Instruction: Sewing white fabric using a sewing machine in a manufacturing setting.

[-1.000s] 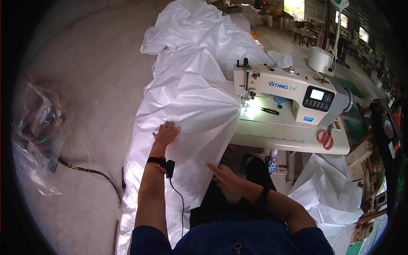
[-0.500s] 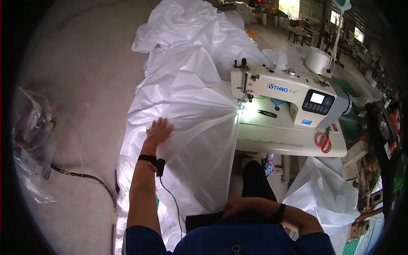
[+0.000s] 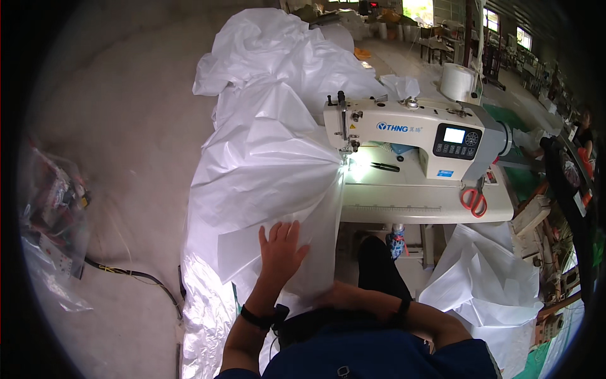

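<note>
A large sheet of thin white plastic-like material (image 3: pixel 259 164) runs in folds from the far side to my lap, its right edge under the needle end of a white sewing machine (image 3: pixel 372 114). My left hand (image 3: pixel 282 252) lies flat on the sheet, fingers spread, holding nothing. Near my lap, my right hand (image 3: pixel 334 295) is at the sheet's near right edge; its fingers are shadowed and partly hidden, so their grip does not show. Black thread snips (image 3: pixel 385 167) lie on the machine bed, beside the lit needle area. Red-handled scissors (image 3: pixel 473 201) rest at the bed's right.
A white thread cone (image 3: pixel 457 82) stands behind the machine. More white sheeting (image 3: pixel 483 278) hangs below the table at right. On the left are a clear plastic bag (image 3: pixel 57 215) of items and a black cable (image 3: pixel 136 275). A person (image 3: pixel 587 139) is at the far right.
My left hand has moved nearer and to the right across the sheet, and a flap of it now lies folded near that hand. My right hand has shifted slightly left and forward.
</note>
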`<state>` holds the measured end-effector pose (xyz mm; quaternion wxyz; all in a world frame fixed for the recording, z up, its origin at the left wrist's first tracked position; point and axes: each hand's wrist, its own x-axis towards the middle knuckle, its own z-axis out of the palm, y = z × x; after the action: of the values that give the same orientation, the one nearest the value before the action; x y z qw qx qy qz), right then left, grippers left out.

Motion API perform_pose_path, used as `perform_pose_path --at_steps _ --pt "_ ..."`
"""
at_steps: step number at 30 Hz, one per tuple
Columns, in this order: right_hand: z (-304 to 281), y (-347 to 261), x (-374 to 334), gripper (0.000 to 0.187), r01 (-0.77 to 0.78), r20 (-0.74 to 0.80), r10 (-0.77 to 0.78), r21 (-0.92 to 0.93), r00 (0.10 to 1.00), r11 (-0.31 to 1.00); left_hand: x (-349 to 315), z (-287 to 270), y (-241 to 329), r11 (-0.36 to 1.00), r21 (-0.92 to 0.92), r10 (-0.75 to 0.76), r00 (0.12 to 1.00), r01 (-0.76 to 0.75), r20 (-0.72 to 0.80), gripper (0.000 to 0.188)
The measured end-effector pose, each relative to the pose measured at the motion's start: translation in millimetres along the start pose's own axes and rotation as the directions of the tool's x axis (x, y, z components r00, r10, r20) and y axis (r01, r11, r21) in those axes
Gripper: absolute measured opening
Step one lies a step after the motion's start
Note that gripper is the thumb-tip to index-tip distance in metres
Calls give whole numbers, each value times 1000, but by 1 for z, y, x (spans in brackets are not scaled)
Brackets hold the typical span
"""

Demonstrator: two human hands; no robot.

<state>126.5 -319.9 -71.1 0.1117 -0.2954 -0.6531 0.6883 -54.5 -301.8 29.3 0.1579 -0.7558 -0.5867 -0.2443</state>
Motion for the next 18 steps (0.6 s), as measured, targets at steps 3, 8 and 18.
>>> perform_pose_path --at_steps 3,8,18 --pt "-3 14 -26 38 -12 149 13 -7 989 1000 -12 -1 -10 987 -9 -152 945 162 289 51" --pt "-12 21 -35 39 -242 274 246 -47 930 969 -6 -1 -38 977 203 -58 998 57 -2 61" --pt "-38 -57 9 26 35 -320 182 570 930 821 16 -47 -56 1000 -6 -25 929 30 368 22"
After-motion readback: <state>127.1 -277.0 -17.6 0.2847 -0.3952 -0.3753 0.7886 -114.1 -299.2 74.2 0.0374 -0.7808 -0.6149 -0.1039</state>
